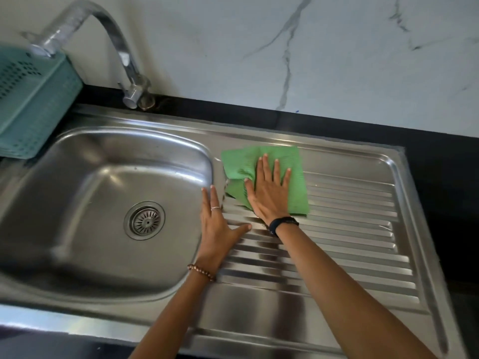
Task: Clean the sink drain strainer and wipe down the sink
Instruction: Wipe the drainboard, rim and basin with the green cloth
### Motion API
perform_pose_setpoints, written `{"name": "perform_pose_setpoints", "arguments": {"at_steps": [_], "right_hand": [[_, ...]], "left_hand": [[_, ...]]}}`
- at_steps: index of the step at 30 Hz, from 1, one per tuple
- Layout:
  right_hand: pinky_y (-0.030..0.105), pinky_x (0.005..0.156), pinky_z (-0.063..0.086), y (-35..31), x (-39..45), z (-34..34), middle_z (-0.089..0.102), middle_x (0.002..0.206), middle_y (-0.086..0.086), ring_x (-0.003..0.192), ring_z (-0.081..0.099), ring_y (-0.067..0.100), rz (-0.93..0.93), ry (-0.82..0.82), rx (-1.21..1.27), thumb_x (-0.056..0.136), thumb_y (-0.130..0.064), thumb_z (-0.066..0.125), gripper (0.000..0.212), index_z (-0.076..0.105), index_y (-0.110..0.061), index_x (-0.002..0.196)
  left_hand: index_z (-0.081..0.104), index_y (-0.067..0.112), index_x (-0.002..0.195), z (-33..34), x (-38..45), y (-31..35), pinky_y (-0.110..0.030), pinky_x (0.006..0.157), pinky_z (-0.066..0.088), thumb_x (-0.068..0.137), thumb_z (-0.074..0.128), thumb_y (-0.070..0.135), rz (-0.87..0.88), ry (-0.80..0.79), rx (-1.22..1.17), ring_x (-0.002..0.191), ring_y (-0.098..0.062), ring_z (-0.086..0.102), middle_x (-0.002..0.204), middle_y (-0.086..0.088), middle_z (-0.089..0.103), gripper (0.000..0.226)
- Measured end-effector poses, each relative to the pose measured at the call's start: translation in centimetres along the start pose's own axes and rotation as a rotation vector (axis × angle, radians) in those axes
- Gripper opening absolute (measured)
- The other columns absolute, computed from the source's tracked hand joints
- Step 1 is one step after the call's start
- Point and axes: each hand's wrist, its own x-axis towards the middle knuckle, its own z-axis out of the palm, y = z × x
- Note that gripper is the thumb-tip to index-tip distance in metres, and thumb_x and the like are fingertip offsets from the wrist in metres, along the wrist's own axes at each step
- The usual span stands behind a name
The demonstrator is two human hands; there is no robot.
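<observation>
Wiping the steel sink (77,177) is the step right now, so I'd drag the cloth along the drainboard (350,229) ridges, not across them; smooth bowl, ribbed board; the soft green cloth (259,161) sits at the board's top left, pinned under the right hand (269,193), fingers flat, gripping nothing; left hand (216,226) rests flat beside the bowl; slotted round strainer (145,221) sits in the drain.

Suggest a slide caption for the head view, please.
Right hand presses green cloth on drainboard; left hand rests beside.
</observation>
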Motion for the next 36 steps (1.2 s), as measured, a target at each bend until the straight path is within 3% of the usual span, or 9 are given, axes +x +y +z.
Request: {"name": "perform_pose_setpoints", "arguments": {"at_steps": [8, 12, 14, 15, 17, 22, 26, 31, 36], "right_hand": [[0.054, 0.114, -0.008, -4.7, 1.9, 0.7, 0.001, 0.16, -0.002, 0.147, -0.003, 0.028, -0.237, -0.047, -0.051, 0.1, -0.042, 0.019, 0.055, 0.004, -0.023, 0.15], [0.048, 0.117, -0.006, -4.2, 0.8, 0.4, 0.005, 0.159, -0.005, 0.147, 0.002, 0.019, -0.426, -0.065, -0.056, 0.101, -0.037, 0.021, 0.052, 0.007, -0.025, 0.15], [0.046, 0.119, -0.004, -3.5, 0.3, 0.2, 0.008, 0.159, -0.007, 0.147, 0.005, 0.016, -0.474, -0.07, -0.034, 0.101, -0.038, 0.022, 0.052, 0.008, -0.025, 0.15], [0.046, 0.119, -0.004, -3.2, 0.1, 0.1, 0.009, 0.159, -0.007, 0.147, 0.006, 0.015, -0.479, -0.073, -0.012, 0.101, -0.039, 0.023, 0.053, 0.009, -0.025, 0.15], [0.044, 0.119, -0.003, -2.1, -0.4, -0.1, 0.012, 0.158, -0.008, 0.146, 0.008, 0.015, -0.451, -0.068, 0.026, 0.1, -0.04, 0.024, 0.053, 0.011, -0.025, 0.15], [0.045, 0.119, -0.004, 4.2, -2.3, -0.8, 0.013, 0.158, -0.005, 0.147, 0.008, 0.015, -0.297, -0.033, 0.067, 0.1, -0.04, 0.024, 0.054, 0.01, -0.024, 0.15], [0.045, 0.119, -0.004, 11.4, -4.0, -2.1, 0.01, 0.159, -0.006, 0.147, 0.006, 0.014, -0.181, -0.029, 0.067, 0.1, -0.039, 0.024, 0.053, 0.009, -0.026, 0.15], [0.045, 0.117, -0.005, 21.1, -6.2, -4.0, 0.003, 0.159, -0.004, 0.147, 0.001, 0.015, 0.011, -0.028, 0.057, 0.101, -0.035, 0.022, 0.053, 0.005, -0.024, 0.15], [0.04, 0.12, -0.002, 23.6, -7.7, -4.4, 0.0, 0.16, 0.003, 0.147, 0.0, 0.018, 0.169, -0.024, 0.068, 0.101, -0.034, 0.019, 0.055, 0.002, -0.018, 0.15]], "left_hand": [[-0.015, 0.012, 0.142, -0.9, -0.3, -0.5, -0.028, 0.118, 0.012, 0.069, 0.077, 0.007, 0.082, -0.045, -0.152, 0.144, -0.021, -0.011, 0.15, -0.005, -0.024, 0.118], [-0.016, 0.025, 0.14, -1.2, -0.2, -1.1, -0.002, 0.1, 0.011, 0.073, 0.066, -0.009, 0.056, -0.043, -0.234, 0.144, -0.023, -0.005, 0.152, -0.008, -0.025, 0.111], [-0.013, 0.021, 0.143, -1.2, -0.2, -0.9, -0.011, 0.109, 0.014, 0.072, 0.065, -0.011, 0.041, -0.038, -0.227, 0.144, -0.025, -0.007, 0.152, -0.008, -0.025, 0.11], [-0.014, 0.021, 0.143, -1.2, -0.2, -0.8, -0.026, 0.117, 0.012, 0.072, 0.065, -0.009, 0.048, -0.04, -0.198, 0.144, -0.026, -0.009, 0.152, -0.008, -0.025, 0.111], [-0.019, 0.027, 0.139, -0.9, -0.5, -0.5, -0.043, 0.116, -0.007, 0.075, 0.066, 0.001, 0.073, -0.046, -0.065, 0.144, -0.026, -0.015, 0.153, -0.008, -0.025, 0.11], [-0.025, 0.029, 0.135, 1.8, -2.6, 1.7, -0.04, 0.108, -0.022, 0.083, 0.06, 0.037, 0.236, -0.074, 0.337, 0.135, -0.017, -0.032, 0.144, 0.003, -0.035, 0.1], [-0.023, 0.031, 0.137, 6.5, -3.7, 5.1, -0.043, 0.109, -0.022, 0.086, 0.045, 0.057, 0.332, -0.195, 0.489, 0.137, -0.018, -0.028, 0.152, 0.003, -0.026, 0.088], [-0.013, 0.039, 0.143, 10.9, -3.4, 7.9, -0.053, 0.111, -0.016, 0.081, 0.039, 0.069, 0.268, -0.391, 0.548, 0.143, -0.023, -0.02, 0.157, 0.003, -0.017, 0.087], [-0.007, 0.038, 0.145, 11.4, -3.3, 7.5, -0.054, 0.111, -0.015, 0.08, 0.04, 0.07, 0.26, -0.372, 0.622, 0.144, -0.023, -0.016, 0.157, 0.002, -0.016, 0.086]]}}
